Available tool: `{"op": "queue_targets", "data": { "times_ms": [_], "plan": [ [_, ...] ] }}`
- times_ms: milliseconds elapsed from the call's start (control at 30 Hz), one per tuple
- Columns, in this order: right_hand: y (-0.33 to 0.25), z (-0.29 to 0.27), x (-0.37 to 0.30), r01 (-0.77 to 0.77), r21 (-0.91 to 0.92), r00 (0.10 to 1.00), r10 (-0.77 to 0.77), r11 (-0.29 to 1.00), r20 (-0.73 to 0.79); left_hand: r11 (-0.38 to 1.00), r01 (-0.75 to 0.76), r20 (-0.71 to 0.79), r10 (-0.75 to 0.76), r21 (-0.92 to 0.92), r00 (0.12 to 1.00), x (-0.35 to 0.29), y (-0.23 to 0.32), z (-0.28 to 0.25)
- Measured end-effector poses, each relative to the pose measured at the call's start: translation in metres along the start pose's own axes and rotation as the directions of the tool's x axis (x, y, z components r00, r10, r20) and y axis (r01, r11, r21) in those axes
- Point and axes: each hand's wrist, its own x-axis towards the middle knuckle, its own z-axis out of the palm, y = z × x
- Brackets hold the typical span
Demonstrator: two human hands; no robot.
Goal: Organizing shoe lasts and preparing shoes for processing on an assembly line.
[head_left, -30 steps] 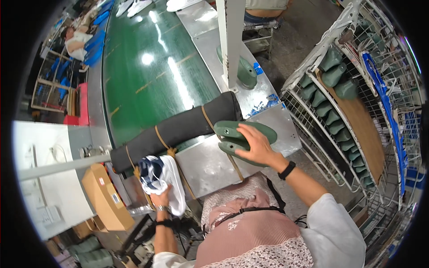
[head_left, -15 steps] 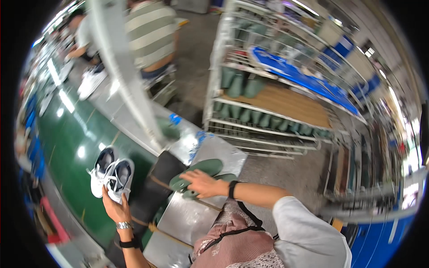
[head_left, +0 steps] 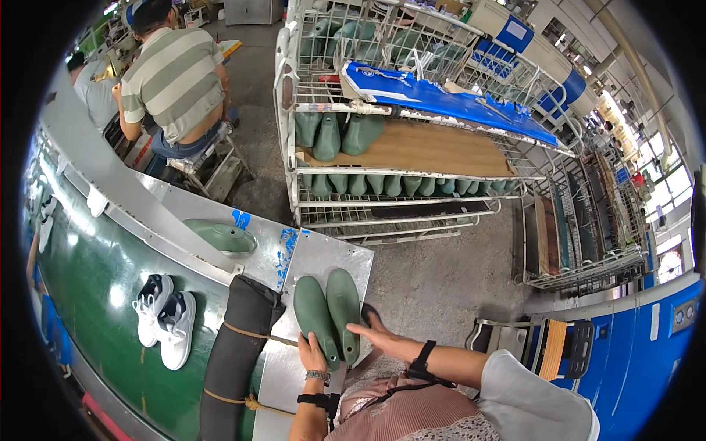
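Note:
A pair of green shoe lasts lies side by side on the metal ledge, toes pointing away from me. My left hand is closed against the outer side of the left last, near its heel end. On the other side, my right hand has its fingers stretched out, the tips touching the right last. Two white lace-up sneakers with dark linings, a left one and a right one, sit on the green conveyor belt, apart from my hands.
A dark padded roll tied with cord separates belt and ledge. Another green last lies farther along, beside a slanting white post. A wire rack holds several lasts. Someone in a striped shirt sits on a stool.
My left hand has left the sneakers, which stay on the belt, and come over to the lasts. The lasts are now straightened side by side. My view has swung to the right.

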Motion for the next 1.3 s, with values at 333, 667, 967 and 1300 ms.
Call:
{"op": "queue_targets", "data": {
  "times_ms": [333, 667, 967, 1300],
  "plan": [
    [-0.08, -0.1, -0.016, -0.034, 0.253, 0.937, -0.058, 0.967, 0.345, 0.637, 0.449, 0.494, -0.12, -0.627, 0.861, -0.026, 0.202, 0.031],
    [-0.277, -0.317, 0.025, 0.523, 0.301, 0.785, -0.588, 0.797, 0.195, 0.944, -0.274, 0.368, 0.325, -0.183, 0.871, 0.096, 0.429, 0.08],
    [-0.352, -0.403, 0.239, 0.728, 0.369, 0.46, -0.81, 0.578, 0.363, 0.426, -0.522, 0.271, 0.521, 0.739, 0.809, 0.214, 0.479, 0.114],
    [-0.343, -0.366, 0.271, 0.744, -0.328, 0.66, -0.718, 0.582, 0.222, 0.496, -0.722, 0.486, 0.534, 0.482, 0.691, 0.271, 0.424, 0.199]
  ]
}}
